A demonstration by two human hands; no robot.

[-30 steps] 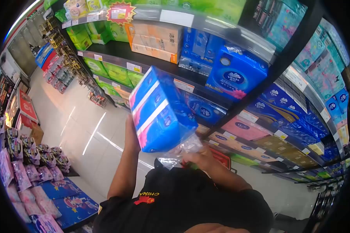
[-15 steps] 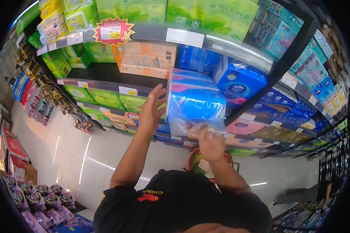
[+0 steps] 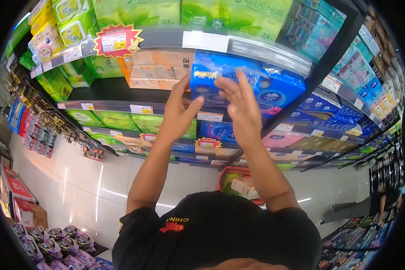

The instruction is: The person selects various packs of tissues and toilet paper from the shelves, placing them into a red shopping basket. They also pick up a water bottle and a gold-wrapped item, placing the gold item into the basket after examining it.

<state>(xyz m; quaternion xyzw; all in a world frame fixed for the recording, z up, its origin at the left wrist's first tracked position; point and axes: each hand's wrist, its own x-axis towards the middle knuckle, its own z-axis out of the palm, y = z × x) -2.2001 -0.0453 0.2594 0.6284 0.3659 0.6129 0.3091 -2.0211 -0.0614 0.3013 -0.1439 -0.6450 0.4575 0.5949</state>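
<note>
A plastic-wrapped blue tissue pack (image 3: pixel 207 67) sits at the front of the middle shelf, squared to the edge. At its left side is my left hand (image 3: pixel 180 112), fingertips by the corner and the thumb held apart. My right hand (image 3: pixel 243 103) lies across the front of the pack with fingers stretched out, covering part of its face. Neither hand is closed around it. To the right stands another blue Vinda pack (image 3: pixel 281 94), and on the left an orange and beige tissue pack (image 3: pixel 159 69).
Green tissue packs (image 3: pixel 141 13) fill the upper shelf, whose price rail (image 3: pixel 252 45) overhangs the blue packs. A red shopping basket (image 3: pixel 222 180) with items in it rests on the floor below me. Another person (image 3: pixel 355 209) is at the far right.
The blue tissue pack has moved from in front of the shelf up and back onto it. My right hand has let go of its wrapping, and the fingers have opened.
</note>
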